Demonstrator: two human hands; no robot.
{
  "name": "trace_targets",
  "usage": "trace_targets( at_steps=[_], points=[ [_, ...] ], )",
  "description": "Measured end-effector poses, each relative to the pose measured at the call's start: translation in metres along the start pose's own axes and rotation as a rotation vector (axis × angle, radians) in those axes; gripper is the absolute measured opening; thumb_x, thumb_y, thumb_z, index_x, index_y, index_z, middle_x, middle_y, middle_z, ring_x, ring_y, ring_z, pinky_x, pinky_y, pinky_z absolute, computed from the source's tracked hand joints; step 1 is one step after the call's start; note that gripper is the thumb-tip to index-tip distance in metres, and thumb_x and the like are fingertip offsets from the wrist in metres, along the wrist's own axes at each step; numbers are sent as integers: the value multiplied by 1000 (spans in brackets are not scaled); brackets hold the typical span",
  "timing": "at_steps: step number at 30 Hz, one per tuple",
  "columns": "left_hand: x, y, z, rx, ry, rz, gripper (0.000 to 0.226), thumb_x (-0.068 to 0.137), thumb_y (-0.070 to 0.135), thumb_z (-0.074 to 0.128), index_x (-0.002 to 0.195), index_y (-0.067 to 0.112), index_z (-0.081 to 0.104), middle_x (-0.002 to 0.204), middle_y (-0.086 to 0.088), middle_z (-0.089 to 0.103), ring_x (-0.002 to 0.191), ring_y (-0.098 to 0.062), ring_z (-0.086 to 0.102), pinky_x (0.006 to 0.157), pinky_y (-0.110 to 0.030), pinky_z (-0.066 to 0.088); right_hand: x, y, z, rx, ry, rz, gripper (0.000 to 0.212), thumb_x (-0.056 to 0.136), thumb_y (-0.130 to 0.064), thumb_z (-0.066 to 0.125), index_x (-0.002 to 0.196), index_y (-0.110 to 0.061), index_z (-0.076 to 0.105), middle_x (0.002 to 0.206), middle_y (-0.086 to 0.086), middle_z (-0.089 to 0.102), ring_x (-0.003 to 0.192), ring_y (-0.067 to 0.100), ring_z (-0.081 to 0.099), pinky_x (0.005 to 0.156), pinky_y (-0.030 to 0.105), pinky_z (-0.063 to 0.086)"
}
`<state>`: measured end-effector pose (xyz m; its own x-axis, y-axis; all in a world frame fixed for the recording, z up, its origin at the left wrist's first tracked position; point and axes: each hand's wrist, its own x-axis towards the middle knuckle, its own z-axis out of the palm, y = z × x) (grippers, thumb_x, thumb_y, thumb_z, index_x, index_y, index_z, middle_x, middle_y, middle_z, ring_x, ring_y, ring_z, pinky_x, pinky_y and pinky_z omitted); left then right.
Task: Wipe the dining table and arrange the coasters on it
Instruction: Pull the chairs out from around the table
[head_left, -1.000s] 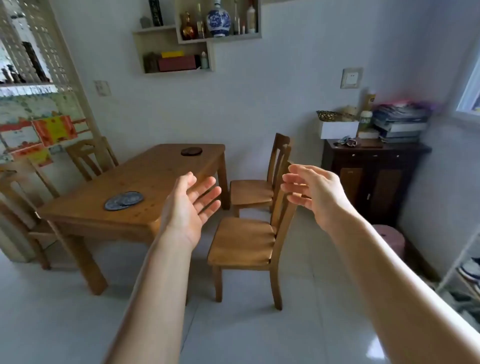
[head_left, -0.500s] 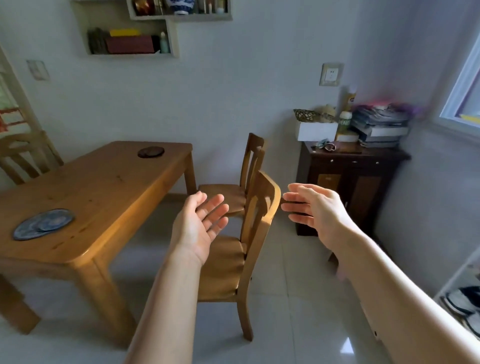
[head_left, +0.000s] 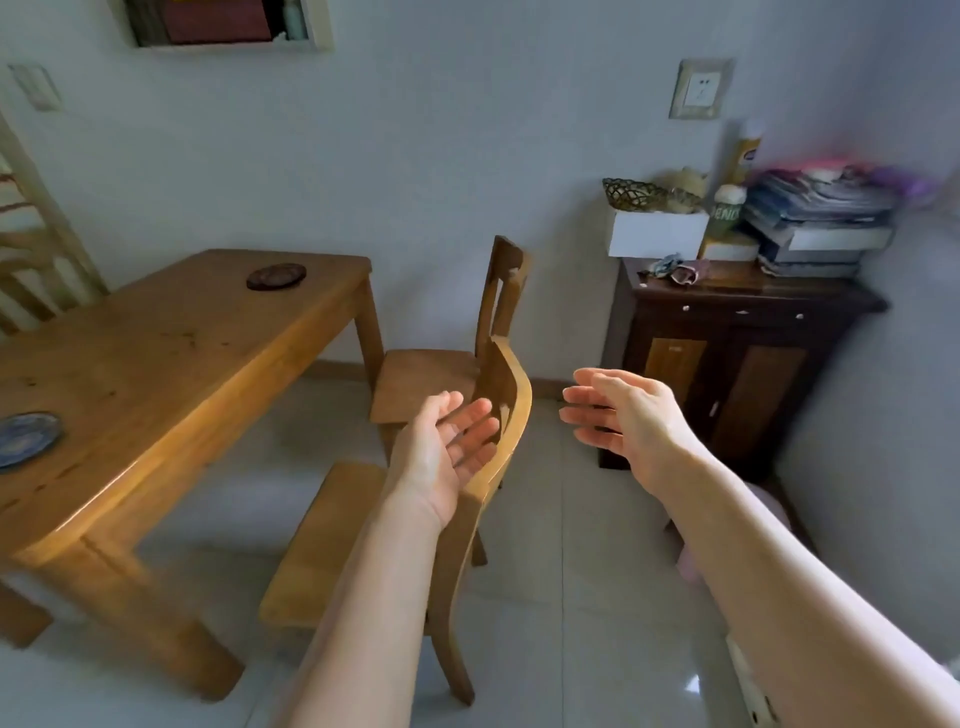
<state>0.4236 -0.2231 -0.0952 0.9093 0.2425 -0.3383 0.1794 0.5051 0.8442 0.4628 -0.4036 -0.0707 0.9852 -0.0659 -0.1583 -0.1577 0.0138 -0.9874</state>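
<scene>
both hands, left hand and right hand, fingers loosely spread, seemingly empty.

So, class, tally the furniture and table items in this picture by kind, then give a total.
Dining table: 1
Wooden chairs: 3, near one, far one, one at the left edge
Coasters: 2, brown and blue
Dark cabinet: 1
Total: 7
</scene>
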Motion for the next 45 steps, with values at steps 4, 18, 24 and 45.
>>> trace_targets(
  at_steps=[4, 18, 24, 45],
  points=[
    [32, -24, 45, -83, 97, -18, 22, 100, 32, 48, 107, 17, 62, 98, -5, 75, 96, -25, 71, 91, -42, 56, 57, 9, -30, -52, -98, 54, 18, 99, -18, 53, 106, -12, 69, 97, 10, 74, 89, 26, 72, 76, 34, 57],
    [109, -70, 104, -284, 388, 5, 27, 101, 31, 44, 117, 14, 57, 110, -8, 70, 100, -24, 66, 88, -40, 52, 213, 22, -30, -182, -508, 205, 20, 99, -15, 51, 103, -8, 69, 99, 15, 73, 85, 26, 69, 78, 38, 56],
    [139, -64, 95, -325, 478, 6, 26, 102, 30, 44, 116, 13, 56, 115, -10, 67, 100, -25, 64, 87, -41, 50, 244, 30, 5, -252, -607, 241, 20, 100, -16, 51, 107, -6, 68, 99, 16, 71, 78, 23, 69, 67, 33, 56],
    [157, -107, 126, -523, 1012, 71, 41, 101, 39, 48, 106, 1, 64, 100, -15, 73, 93, -28, 69, 79, -43, 58, 349, 54, 52, -669, -831, 288, 11, 95, -9, 53, 97, -4, 62, 81, 13, 57, 66, 20, 55, 56, 31, 52]
  ],
)
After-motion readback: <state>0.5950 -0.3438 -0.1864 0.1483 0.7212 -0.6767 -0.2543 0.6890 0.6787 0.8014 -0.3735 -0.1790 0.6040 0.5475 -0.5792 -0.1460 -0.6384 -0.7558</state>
